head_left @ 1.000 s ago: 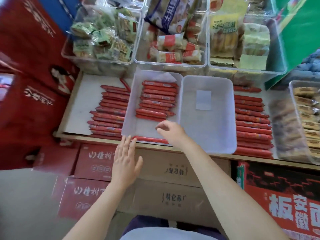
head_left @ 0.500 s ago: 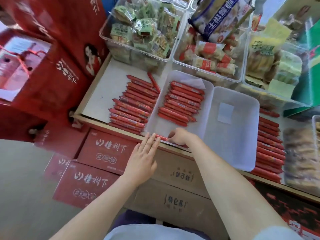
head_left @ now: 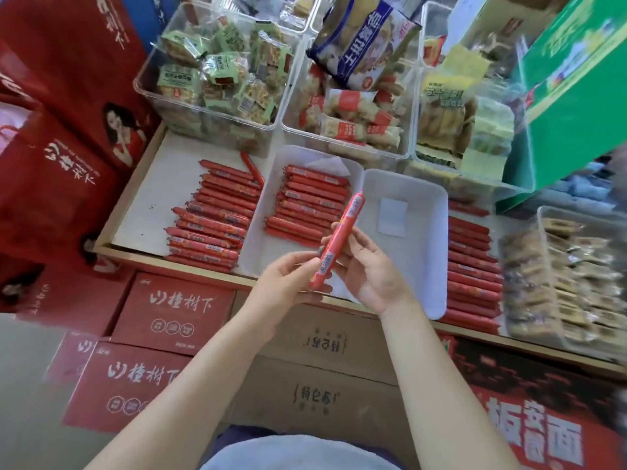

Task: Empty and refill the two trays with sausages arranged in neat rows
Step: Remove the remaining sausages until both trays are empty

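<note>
Two trays sit side by side: the left tray [head_left: 258, 232] holds sausages [head_left: 308, 205], loose sausages [head_left: 213, 215] lying left of it.

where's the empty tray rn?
Head view, centre-right: the empty tray sits on the shelf directly right of the part-filled tray, with a row of loose sausages along its right side.

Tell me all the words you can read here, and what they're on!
"桂树下": on the red box under the shelf, upside down.
"板": on the dark box at lower right; the rest is blurred.
Blue bag: big white letters, too blurred.
Sausage label in the hands: too small.
</note>
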The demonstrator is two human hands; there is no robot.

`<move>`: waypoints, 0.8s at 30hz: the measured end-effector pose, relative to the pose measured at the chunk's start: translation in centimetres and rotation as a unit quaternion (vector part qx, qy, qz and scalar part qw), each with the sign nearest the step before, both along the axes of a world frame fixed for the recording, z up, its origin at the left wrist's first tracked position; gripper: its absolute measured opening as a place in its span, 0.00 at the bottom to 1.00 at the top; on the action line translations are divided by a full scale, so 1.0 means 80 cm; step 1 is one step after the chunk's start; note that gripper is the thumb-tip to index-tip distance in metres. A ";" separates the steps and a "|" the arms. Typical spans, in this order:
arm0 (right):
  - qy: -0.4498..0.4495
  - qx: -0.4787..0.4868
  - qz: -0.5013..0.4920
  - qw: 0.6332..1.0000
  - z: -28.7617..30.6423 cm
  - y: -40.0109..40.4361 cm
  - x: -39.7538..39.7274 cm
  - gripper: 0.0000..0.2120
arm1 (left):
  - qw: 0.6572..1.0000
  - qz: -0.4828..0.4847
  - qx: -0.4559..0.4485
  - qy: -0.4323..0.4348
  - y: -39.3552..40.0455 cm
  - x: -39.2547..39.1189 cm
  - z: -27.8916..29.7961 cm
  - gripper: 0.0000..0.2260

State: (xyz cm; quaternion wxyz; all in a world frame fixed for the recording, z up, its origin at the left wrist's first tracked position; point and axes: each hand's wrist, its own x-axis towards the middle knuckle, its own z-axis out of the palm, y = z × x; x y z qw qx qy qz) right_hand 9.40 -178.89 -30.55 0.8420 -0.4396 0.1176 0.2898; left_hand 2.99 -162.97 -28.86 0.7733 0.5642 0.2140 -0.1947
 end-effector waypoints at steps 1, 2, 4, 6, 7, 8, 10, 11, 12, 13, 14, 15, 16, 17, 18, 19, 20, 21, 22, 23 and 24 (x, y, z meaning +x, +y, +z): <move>-0.004 0.000 -0.007 1.000 0.000 -0.008 -0.003 0.13 | 1.000 0.011 0.002 -0.006 -0.009 0.002 0.005 0.10; -0.004 -0.002 -0.014 1.000 0.001 -0.017 -0.005 0.13 | 0.999 0.024 0.019 -0.010 -0.017 0.005 0.006 0.10; -0.004 -0.034 -0.028 0.999 0.004 -0.036 -0.008 0.13 | 0.996 0.036 0.080 -0.033 -0.031 0.009 -0.002 0.09; -0.009 -0.094 -0.045 0.994 0.005 -0.055 -0.011 0.11 | 0.985 0.020 0.156 -0.070 -0.047 0.015 -0.012 0.09; -0.011 -0.130 -0.057 0.990 0.004 -0.065 -0.014 0.10 | 0.979 0.005 0.185 -0.088 -0.058 0.018 -0.020 0.10; -0.012 -0.160 -0.070 0.985 0.002 -0.076 -0.017 0.09 | 0.974 -0.015 0.202 -0.101 -0.073 0.021 -0.027 0.10; -0.023 -0.213 -0.112 0.970 0.000 -0.105 -0.019 0.07 | 0.961 -0.052 0.245 -0.121 -0.109 0.023 -0.044 0.12; -0.034 -0.240 -0.137 0.960 0.004 -0.122 -0.019 0.06 | 0.949 -0.071 0.275 -0.134 -0.128 0.024 -0.057 0.14; -0.048 -0.270 -0.160 0.948 0.006 -0.142 -0.017 0.06 | 0.934 -0.096 0.311 -0.149 -0.147 0.025 -0.070 0.16; -0.069 -0.315 -0.172 0.931 0.008 -0.165 -0.014 0.08 | 0.914 -0.128 0.348 -0.163 -0.166 0.024 -0.083 0.16; -0.092 -0.378 -0.172 0.905 0.008 -0.190 -0.009 0.10 | 0.891 -0.163 0.385 -0.177 -0.183 0.022 -0.095 0.15; -0.113 -0.454 -0.156 0.870 0.003 -0.217 -0.003 0.14 | 0.867 -0.199 0.417 -0.185 -0.199 0.018 -0.106 0.13; -0.130 -0.536 -0.120 0.825 -0.003 -0.244 0.004 0.17 | 0.845 -0.228 0.444 -0.193 -0.212 0.014 -0.116 0.12; -0.142 -0.610 -0.073 0.776 -0.012 -0.268 0.012 0.19 | 0.824 -0.248 0.467 -0.201 -0.223 0.010 -0.125 0.12; -0.150 -0.667 -0.026 0.729 -0.022 -0.288 0.021 0.19 | 0.807 -0.253 0.490 -0.211 -0.230 0.006 -0.133 0.13; -0.162 -0.714 0.016 0.680 -0.035 -0.305 0.031 0.18 | 0.795 -0.244 0.509 -0.221 -0.234 0.002 -0.141 0.14; -0.174 -0.754 0.054 0.631 -0.049 -0.319 0.041 0.18 | 0.789 -0.228 0.524 -0.228 -0.237 0.000 -0.147 0.16; -0.186 -0.785 0.082 0.585 -0.063 -0.330 0.050 0.17 | 0.789 -0.210 0.531 -0.227 -0.238 -0.001 -0.151 0.17; -0.196 -0.806 0.099 0.550 -0.078 -0.338 0.059 0.18 | 0.794 -0.199 0.532 -0.217 -0.239 -0.001 -0.152 0.15; -0.208 -0.817 0.107 0.527 -0.091 -0.344 0.067 0.18 | 0.798 -0.191 0.531 -0.209 -0.241 -0.001 -0.150 0.13; -0.219 -0.821 0.115 0.515 -0.102 -0.348 0.073 0.20 | 0.801 -0.188 0.532 -0.202 -0.243 0.000 -0.149 0.10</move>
